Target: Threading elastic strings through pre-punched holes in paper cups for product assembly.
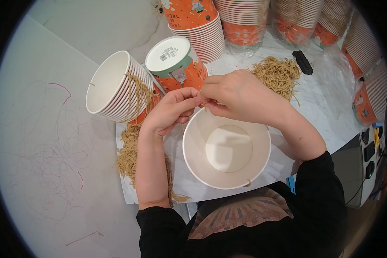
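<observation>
Bucket [229, 148] near tub [179, 65] bearing dark print [169, 53].

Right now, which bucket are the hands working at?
The bucket nearest the shirt: left hand and right hand meet at its rim; the other buckets sit farther out.

The left hand [173, 111] and the right hand [232, 92] meet at the far rim of a white-lined bucket [192, 150], with their fingertips pinched on a tan cord [205, 109]; a small cord knot [247, 183] sits at the near rim; one heap of tan cord [277, 76] lies beyond the right forearm, and another heap [128, 155] is beside the left forearm; a tilted stack of buckets [109, 81] stands to the left, near an upside-down orange bucket [167, 53]; more bucket stacks [245, 15] line the back of the marbled table [327, 112].
</observation>
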{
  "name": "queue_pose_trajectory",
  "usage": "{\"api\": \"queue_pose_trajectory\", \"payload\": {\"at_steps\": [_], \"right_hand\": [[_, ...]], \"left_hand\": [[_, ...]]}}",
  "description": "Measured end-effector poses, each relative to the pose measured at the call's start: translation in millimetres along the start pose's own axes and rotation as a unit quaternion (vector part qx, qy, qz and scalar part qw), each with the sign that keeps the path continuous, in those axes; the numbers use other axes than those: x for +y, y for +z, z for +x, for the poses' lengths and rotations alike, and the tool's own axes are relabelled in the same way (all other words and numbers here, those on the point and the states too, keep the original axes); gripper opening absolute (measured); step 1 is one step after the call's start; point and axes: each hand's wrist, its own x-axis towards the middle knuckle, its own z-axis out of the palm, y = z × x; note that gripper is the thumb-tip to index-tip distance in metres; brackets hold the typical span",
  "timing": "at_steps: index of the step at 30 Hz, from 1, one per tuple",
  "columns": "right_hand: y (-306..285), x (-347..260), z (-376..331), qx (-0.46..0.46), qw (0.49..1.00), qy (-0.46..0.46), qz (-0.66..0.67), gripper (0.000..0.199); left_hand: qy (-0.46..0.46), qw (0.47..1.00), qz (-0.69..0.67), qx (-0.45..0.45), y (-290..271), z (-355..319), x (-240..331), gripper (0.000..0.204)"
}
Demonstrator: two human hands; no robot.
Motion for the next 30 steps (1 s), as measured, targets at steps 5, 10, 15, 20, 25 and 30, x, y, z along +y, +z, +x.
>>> {"api": "queue_pose_trajectory", "payload": {"at_steps": [5, 10, 15, 20, 25, 30], "right_hand": [[0.5, 1.5, -0.6, 0.016, 0.999, 0.002, 0.033, 0.007], [-0.7, 0.7, 0.2, 0.000, 1.000, 0.012, 0.019, 0.007], [0.8, 1.5, 0.0, -0.003, 1.000, 0.011, 0.023, 0.008], [3.5, 0.7, 0.6, -0.004, 0.999, 0.005, 0.032, 0.008], [4.3, 1.8, 0.4, -0.009, 0.999, 0.005, 0.036, 0.008], [3.6, 3.1, 0.3, -0.004, 0.998, 0.051, 0.029, 0.010]], "left_hand": [[0.019, 0.999, 0.019, -0.030, -5.6, 0.5, -1.8, 0.014], [0.037, 0.998, 0.044, -0.015, -5.0, 1.1, -2.8, 0.016], [0.017, 0.999, 0.039, -0.003, -1.5, -1.0, 1.6, 0.016], [0.015, 0.999, 0.048, 0.002, -5.3, 0.2, -2.7, 0.014], [0.033, 0.996, 0.078, 0.019, 1.5, -0.6, -2.2, 0.015], [0.078, 0.991, 0.100, 0.040, 1.1, 3.7, -4.2, 0.014]]}}
